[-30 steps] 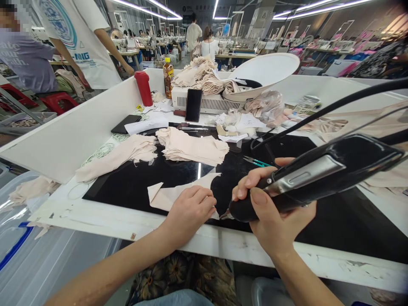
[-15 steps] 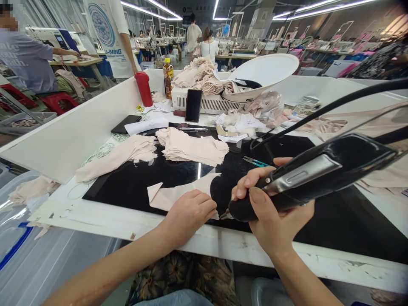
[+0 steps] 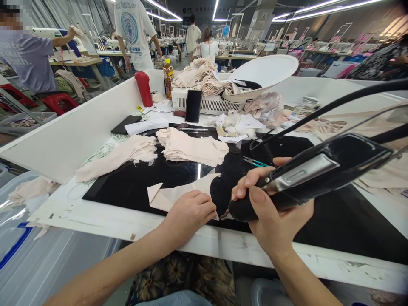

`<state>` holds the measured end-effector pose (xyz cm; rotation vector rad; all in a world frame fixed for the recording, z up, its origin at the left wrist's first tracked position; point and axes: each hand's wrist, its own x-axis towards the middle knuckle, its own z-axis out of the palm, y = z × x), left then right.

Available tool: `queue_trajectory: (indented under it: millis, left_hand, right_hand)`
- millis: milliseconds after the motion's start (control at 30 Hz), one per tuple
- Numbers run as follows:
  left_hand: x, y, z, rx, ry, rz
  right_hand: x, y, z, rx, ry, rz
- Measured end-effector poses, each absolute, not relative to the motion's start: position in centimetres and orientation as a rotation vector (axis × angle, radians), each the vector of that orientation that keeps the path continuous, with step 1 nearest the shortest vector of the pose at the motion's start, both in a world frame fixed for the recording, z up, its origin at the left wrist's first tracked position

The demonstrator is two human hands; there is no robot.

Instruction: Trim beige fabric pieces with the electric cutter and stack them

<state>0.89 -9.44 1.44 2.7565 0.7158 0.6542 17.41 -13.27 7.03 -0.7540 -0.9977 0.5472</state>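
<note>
My right hand (image 3: 274, 212) is wrapped round a black corded hand tool (image 3: 318, 174) with a silver strip, its tip touching the near edge of a beige fabric piece (image 3: 178, 191). That piece lies on a black mat (image 3: 334, 221) at the table's front. My left hand (image 3: 189, 212) rests on the fabric with curled fingers, pressing it down just left of the tool tip.
Stacks of beige fabric (image 3: 191, 146) lie further back on the mat, with teal tweezers (image 3: 256, 161) to the right. A phone (image 3: 193, 105), red bottle (image 3: 143, 88), white box and white bowl stand at the back. A white partition (image 3: 70, 136) runs along the left. People work beyond.
My hands and the tool have barely moved. The person in the white printed shirt has walked away from the left partition toward the back.
</note>
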Motion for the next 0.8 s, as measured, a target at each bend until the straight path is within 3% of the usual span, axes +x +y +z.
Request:
queue_trajectory:
  millis: [800]
  left_hand:
    - [1.01, -9.38, 1.04, 2.719, 0.713, 0.714]
  right_hand:
    - [16.93, -12.67, 7.48, -0.743, -0.973, 0.535]
